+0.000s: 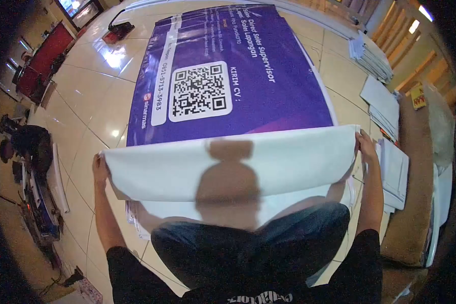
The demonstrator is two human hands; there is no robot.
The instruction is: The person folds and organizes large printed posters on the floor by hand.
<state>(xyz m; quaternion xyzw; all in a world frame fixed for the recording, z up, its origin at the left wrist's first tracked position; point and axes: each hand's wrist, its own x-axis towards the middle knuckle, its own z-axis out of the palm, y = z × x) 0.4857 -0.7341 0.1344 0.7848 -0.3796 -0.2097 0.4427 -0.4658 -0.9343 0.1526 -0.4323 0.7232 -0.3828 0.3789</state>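
A large purple banner [278, 96] with white print and a QR code lies on the tiled floor in front of my crossed legs. Its near end is folded over, so the white back [299, 157] faces up across its width. At the left corner of this fold, my left hand [101, 169] pinches the edge. My right hand [366, 146] grips the opposite corner, with the fingers partly hidden by the material. The shadow of my head falls on the white part. Beneath the fold, more white sheet spreads towards my knees.
Stacks of white sheets [392, 167] lie on the right, beside a long brown board or box [415, 202]. Dark equipment [33, 147] and a thin white roll [60, 177] stand along the left. A red tool [117, 33] rests on the floor at the far left.
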